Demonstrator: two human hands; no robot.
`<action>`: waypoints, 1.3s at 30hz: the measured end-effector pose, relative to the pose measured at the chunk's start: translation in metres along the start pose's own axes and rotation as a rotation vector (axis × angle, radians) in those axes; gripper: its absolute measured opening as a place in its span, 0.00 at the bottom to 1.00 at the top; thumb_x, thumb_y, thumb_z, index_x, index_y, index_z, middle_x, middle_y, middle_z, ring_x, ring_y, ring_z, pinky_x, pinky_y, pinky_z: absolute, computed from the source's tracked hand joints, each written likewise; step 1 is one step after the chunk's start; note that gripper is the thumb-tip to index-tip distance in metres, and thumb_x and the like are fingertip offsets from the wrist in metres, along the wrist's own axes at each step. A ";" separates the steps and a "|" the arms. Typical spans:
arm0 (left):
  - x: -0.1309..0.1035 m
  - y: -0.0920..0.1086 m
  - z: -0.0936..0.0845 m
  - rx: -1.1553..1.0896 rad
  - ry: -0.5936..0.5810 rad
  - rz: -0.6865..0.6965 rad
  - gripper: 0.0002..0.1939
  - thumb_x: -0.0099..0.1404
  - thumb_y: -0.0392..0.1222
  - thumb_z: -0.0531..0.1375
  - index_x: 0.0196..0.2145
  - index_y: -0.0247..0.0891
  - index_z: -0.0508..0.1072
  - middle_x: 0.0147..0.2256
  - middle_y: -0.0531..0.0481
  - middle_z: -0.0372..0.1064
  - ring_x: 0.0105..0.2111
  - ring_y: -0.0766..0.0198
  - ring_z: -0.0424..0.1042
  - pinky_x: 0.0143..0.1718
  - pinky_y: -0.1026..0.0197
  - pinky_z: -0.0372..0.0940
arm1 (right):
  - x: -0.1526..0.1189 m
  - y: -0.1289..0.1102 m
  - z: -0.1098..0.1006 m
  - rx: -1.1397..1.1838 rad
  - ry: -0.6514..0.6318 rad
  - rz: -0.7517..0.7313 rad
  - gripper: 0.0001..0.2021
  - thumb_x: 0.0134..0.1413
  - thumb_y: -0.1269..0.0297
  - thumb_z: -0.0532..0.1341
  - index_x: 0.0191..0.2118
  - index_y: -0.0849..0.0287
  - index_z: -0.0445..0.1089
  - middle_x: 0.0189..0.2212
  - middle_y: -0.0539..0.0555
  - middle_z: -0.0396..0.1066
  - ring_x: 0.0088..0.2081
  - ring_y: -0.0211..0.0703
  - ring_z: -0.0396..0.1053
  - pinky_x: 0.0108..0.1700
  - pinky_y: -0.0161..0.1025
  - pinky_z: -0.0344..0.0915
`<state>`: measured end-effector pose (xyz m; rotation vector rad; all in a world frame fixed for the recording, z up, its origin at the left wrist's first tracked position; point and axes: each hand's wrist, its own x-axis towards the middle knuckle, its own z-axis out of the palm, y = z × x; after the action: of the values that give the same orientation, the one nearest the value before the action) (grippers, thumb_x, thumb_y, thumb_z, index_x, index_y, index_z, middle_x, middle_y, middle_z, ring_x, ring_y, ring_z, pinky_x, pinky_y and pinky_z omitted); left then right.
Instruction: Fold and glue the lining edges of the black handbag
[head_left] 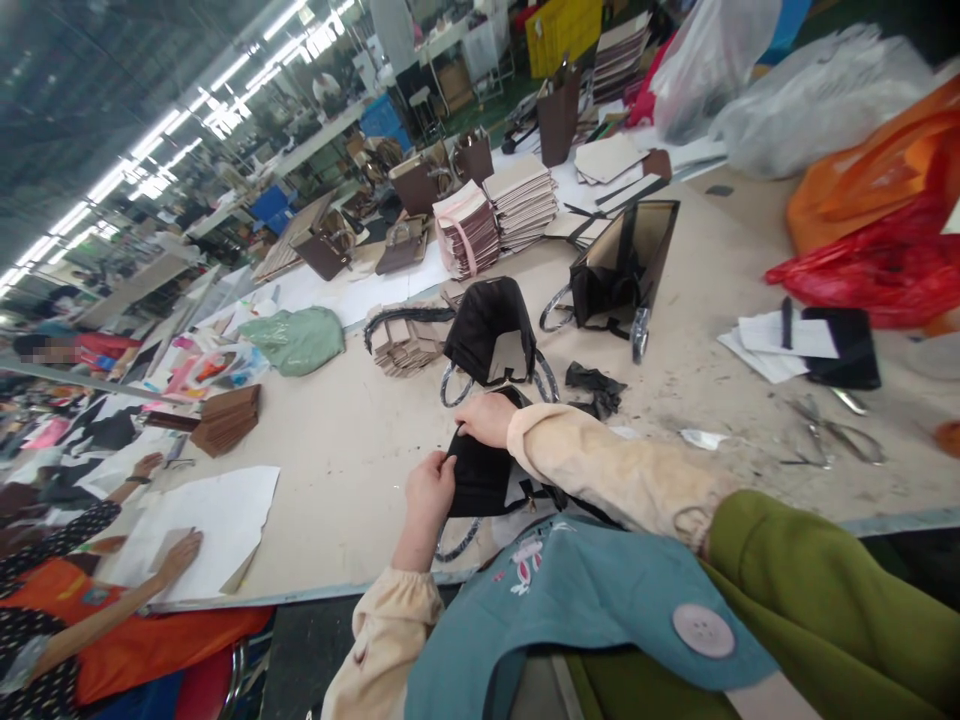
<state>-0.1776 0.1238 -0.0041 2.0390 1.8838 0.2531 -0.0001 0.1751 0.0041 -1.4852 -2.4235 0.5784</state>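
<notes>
A black bag piece (484,478) lies at the table's near edge, with a plastic-wrapped ring handle below it. My left hand (431,490) pinches its left edge between thumb and fingers. Across its upper edge, my right hand (487,418) is closed on the black material, close to my left hand. Just beyond stands an open black bag (491,330) with wrapped handles on both sides. Another open bag (622,270) with a tan inside edge is farther right. Black scraps (595,388) lie to the right of my right hand.
Scissors (840,432), white cards (765,345) and red and orange plastic bags (885,260) are on the right. Stacked panels (521,200) stand behind. At left are a green plastic bundle (294,340), brown pieces (226,418) and another person's hand (180,555) on white paper (217,510).
</notes>
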 end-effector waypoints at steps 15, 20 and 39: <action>0.015 0.008 0.009 0.069 0.007 -0.011 0.17 0.62 0.47 0.51 0.19 0.37 0.64 0.16 0.56 0.56 0.20 0.69 0.55 0.24 0.66 0.46 | -0.009 0.011 -0.006 -0.011 0.021 0.037 0.13 0.57 0.61 0.57 0.46 0.57 0.67 0.41 0.56 0.72 0.42 0.45 0.68 0.41 0.36 0.61; 0.015 0.007 0.009 0.043 0.009 0.003 0.17 0.62 0.47 0.51 0.18 0.37 0.63 0.15 0.56 0.54 0.20 0.69 0.55 0.24 0.66 0.46 | -0.012 0.010 -0.010 -0.023 0.034 0.037 0.10 0.57 0.60 0.57 0.41 0.59 0.70 0.37 0.57 0.73 0.40 0.45 0.69 0.38 0.35 0.61; 0.015 0.012 0.008 0.042 -0.050 0.028 0.15 0.63 0.46 0.51 0.27 0.38 0.72 0.21 0.51 0.67 0.23 0.67 0.64 0.26 0.66 0.51 | -0.010 0.010 -0.009 -0.025 0.033 0.034 0.10 0.58 0.61 0.55 0.38 0.60 0.71 0.38 0.57 0.72 0.41 0.45 0.69 0.40 0.36 0.61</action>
<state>-0.1619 0.1367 -0.0081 2.0805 1.8471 0.1695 0.0161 0.1724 0.0074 -1.5370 -2.3935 0.5285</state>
